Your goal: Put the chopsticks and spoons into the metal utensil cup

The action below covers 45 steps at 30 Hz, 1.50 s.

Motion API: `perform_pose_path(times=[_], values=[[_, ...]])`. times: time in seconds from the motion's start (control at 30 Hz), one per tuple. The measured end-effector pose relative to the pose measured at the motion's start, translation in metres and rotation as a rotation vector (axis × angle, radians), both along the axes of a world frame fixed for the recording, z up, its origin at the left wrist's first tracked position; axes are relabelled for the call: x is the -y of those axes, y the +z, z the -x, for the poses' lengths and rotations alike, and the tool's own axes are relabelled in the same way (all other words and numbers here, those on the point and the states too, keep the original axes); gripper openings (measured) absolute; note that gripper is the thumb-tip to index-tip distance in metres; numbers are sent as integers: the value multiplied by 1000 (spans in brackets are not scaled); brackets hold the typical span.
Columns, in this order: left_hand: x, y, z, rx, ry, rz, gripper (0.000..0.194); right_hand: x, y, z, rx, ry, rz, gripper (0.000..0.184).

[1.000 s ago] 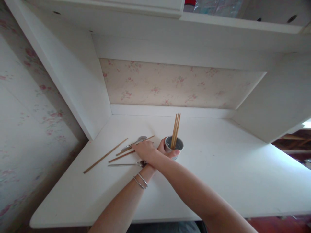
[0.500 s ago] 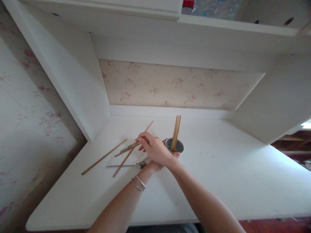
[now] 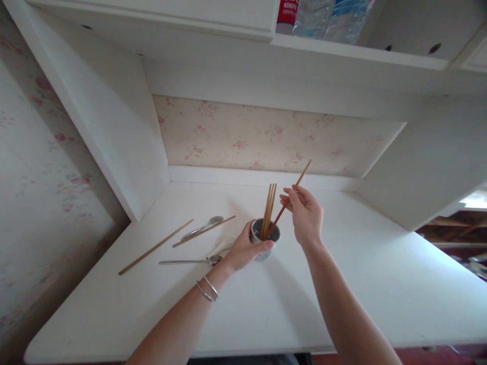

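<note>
White laminate covers the bench (image 3: 342,304), and both bare forearms reach over its near edge from six o'clock. Two thin metal bangles (image 3: 206,290) circle the left wrist. The left hand (image 3: 241,251) wraps around the near side of a small grey cup (image 3: 265,238), fingers (image 3: 262,245) clamped on its wall and rim, so the cup stands upright near the middle of the bench. Several wooden chopsticks (image 3: 267,210) stand bunched in it, leaning slightly toward twelve o'clock.

At three o'clock from the cup, just beside it and raised above the bench, the right hand (image 3: 304,215) pinches a single chopstick (image 3: 291,195), fingers (image 3: 288,198) closed on its middle. That stick is tilted: its lower tip sits at the cup's mouth, its upper end points toward one o'clock.

At nine o'clock from the cup, a metal spoon (image 3: 186,261) lies flat, its bowl end touching the left hand's heel. Beyond it, toward ten o'clock, a second spoon (image 3: 201,227) rests with a loose chopstick (image 3: 203,231) lying just beside it, and another loose chopstick (image 3: 155,247) lies farther out at nine o'clock, apart from the rest.

Farther back, floral wallpaper (image 3: 266,137) fills the rear panel. Overhead at twelve o'clock, a shelf (image 3: 357,48) carries clear plastic bottles (image 3: 331,17) and a red-labelled container (image 3: 287,12).
</note>
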<state>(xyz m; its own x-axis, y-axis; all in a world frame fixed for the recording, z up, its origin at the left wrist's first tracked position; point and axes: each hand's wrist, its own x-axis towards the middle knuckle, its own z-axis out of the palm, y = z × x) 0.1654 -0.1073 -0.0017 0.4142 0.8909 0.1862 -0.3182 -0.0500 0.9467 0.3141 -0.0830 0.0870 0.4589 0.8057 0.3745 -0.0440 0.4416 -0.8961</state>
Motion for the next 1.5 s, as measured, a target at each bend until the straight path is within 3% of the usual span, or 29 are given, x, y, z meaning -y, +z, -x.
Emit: perform_pose_path(times=[0.2,0.4,0.77,0.9,1.23,1.37,1.5], values=[[-2,-1,-3,10,19,-3,63,1,-37,-3,142,-12,201,36],[-4,-6,-5,12,51,9,67,5,-51,0,417,-102,302,42],[-3,-3,-4,17,18,1,65,12,-28,-1,690,-219,315,35],[-2,-2,-5,10,26,-8,65,15,-27,-1,814,-209,377,37],[-2,2,-4,-7,40,6,66,16,-35,-2,792,-169,339,37],[-2,1,-4,9,17,-7,65,19,-27,-5,829,-220,275,33],[-2,-3,-5,18,25,15,66,18,-17,-8,993,-216,348,32]])
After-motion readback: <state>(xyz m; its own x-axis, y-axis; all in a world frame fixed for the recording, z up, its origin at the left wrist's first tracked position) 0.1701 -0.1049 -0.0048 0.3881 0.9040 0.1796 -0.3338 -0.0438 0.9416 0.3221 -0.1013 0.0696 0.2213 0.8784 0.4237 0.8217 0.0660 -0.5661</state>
